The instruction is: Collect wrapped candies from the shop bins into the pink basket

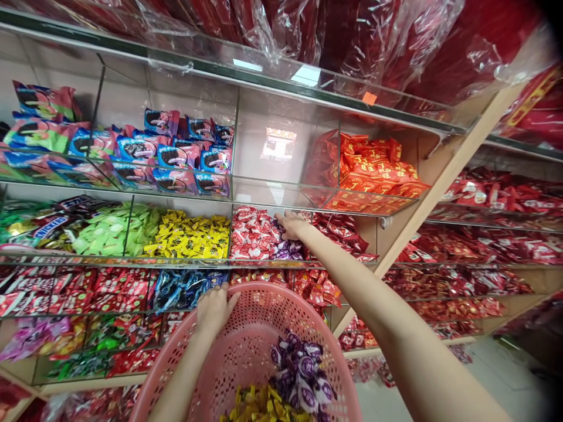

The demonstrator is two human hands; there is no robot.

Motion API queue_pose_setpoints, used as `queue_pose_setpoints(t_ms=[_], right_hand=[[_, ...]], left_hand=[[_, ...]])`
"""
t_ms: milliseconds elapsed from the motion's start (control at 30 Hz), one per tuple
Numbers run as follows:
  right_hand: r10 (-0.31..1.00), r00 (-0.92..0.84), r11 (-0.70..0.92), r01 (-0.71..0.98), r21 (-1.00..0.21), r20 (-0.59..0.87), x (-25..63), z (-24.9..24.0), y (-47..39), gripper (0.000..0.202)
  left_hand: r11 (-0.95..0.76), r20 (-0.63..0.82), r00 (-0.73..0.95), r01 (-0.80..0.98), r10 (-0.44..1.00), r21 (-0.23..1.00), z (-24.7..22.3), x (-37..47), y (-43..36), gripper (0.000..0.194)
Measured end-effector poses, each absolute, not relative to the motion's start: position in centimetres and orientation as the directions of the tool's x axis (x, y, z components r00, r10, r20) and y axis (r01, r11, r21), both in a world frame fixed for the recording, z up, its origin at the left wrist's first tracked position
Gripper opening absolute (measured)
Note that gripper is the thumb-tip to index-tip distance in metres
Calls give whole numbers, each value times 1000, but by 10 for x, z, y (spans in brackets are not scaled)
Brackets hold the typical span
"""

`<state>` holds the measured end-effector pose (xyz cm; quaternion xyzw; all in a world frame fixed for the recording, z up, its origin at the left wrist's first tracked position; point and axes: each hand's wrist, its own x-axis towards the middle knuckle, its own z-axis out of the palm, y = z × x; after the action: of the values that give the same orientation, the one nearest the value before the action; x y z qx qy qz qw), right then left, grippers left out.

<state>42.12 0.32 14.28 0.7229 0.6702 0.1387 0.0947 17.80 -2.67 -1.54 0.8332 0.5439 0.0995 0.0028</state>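
A pink perforated basket (259,302) is tilted in front of me at the bottom centre, with purple-and-white wrapped candies (303,369) and yellow wrapped candies (259,404) inside. My left hand (214,308) rests over the basket's far left rim, its thumb apart from the fingers. Stretched out to the shelf, my right hand (292,225) is over the purple candies (287,249), its fingers spread. Just left of it lie red-and-white wrapped candies (253,231). No candy shows in my right hand.
Glass-fronted shelves (272,202) cross the view. Yellow candies (193,234) and green packets (118,228) lie left, blue-pink packets (171,152) above them. Orange-red packets (378,167) sit upper right. A slanted wooden divider (440,193) stands right of my right hand.
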Motion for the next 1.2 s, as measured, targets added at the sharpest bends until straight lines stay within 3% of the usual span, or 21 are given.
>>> queue_pose_setpoints(t_ms=[433, 700, 900, 1200], right_hand=[[991, 2, -50, 934, 353, 135, 410, 161, -29, 56], [999, 24, -7, 862, 506, -27, 392, 163, -52, 60], [992, 105, -53, 840, 540, -66, 378, 152, -48, 28], [1000, -1, 9, 825, 565, -14, 382, 141, -50, 30]], left_hand=[[-408, 163, 387, 904, 908, 128, -16, 178, -27, 43], [-399, 156, 379, 908, 912, 129, -15, 177, -28, 46], [-410, 166, 389, 903, 906, 125, -15, 177, -29, 44], [-405, 152, 386, 905, 910, 126, -14, 177, -29, 45]])
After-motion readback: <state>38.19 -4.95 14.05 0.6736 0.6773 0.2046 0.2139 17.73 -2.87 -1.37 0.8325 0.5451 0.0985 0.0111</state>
